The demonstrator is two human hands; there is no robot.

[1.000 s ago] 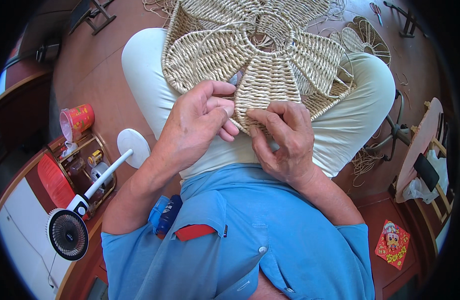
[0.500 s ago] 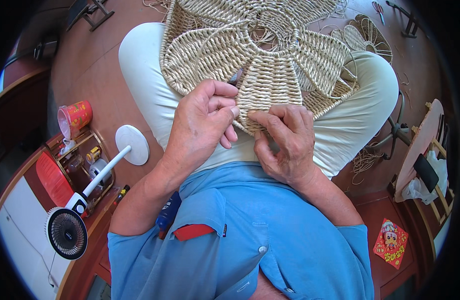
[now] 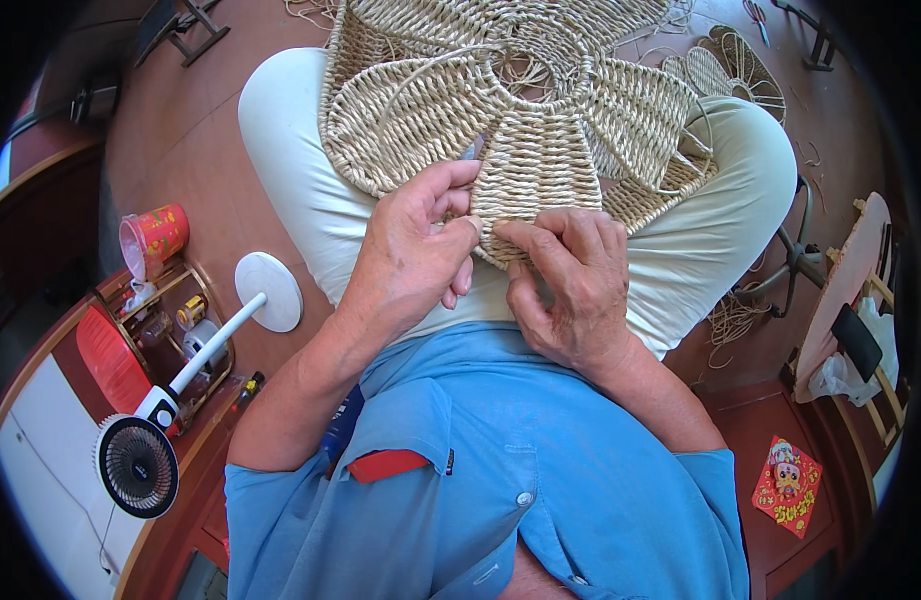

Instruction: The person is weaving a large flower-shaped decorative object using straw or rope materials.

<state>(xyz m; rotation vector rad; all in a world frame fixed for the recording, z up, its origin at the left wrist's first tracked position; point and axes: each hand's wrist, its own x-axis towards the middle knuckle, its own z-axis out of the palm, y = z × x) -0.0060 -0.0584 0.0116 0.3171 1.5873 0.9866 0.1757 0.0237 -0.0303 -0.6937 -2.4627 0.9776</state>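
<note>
Across my lap lies a flower-shaped straw-rope weaving (image 3: 405,125), with wide petals around an open ring. Its near petal (image 3: 540,170) points toward me. My left hand (image 3: 420,245) is closed at the left edge of this petal, thumb and curled fingers against it; part of their grip is hidden. At the petal's near edge my right hand (image 3: 575,285) pinches the weave between thumb and forefinger. A loose rope strand (image 3: 405,88) arcs over the left petal. Something small and greyish shows in the gap above my left fingertips; I cannot tell what it is.
Another woven flower piece (image 3: 735,70) lies at the far right, near scissors (image 3: 755,20). Loose rope (image 3: 732,320) is heaped on the floor beside a chair base (image 3: 800,262). To the left are a fan (image 3: 137,465), a white round base (image 3: 268,290) and a red bucket (image 3: 152,240).
My left hand has moved slightly right and up, its thumb closer against the petal's edge. The right hand keeps its pinch on the near edge.
</note>
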